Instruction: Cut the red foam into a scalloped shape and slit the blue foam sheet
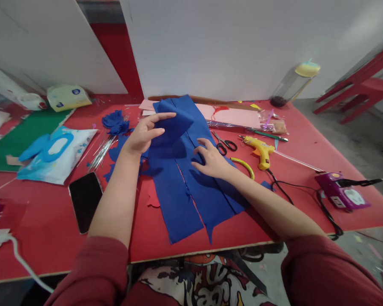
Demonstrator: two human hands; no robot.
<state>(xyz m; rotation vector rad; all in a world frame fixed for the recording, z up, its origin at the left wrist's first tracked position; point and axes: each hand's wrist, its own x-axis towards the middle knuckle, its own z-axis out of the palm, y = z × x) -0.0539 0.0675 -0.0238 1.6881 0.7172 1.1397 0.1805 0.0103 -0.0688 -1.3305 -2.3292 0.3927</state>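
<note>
Long strips of blue felt-like cloth (pixel 185 204) lie across the red table in front of me, with narrow gaps between them. A smaller blue piece (pixel 174 127) stands partly raised and folded at their far end, throwing a shadow below. My left hand (pixel 143 134) is beside that raised piece, thumb and index finger apart; whether its other fingers touch the cloth is hidden. Over the right-hand strips hovers my right hand (pixel 212 160), its fingers spread and curved, holding nothing. Close by on the right lie black-handled scissors (pixel 226 144).
Right of the cloth are a yellow glue gun (pixel 260 148) with its cord, a purple box (pixel 341 191) and a clear bottle (pixel 292 85). A phone (pixel 85 202), a wipes pack (pixel 57 155), silver wires (pixel 102 153) and blue cloth flowers (pixel 115 122) lie left.
</note>
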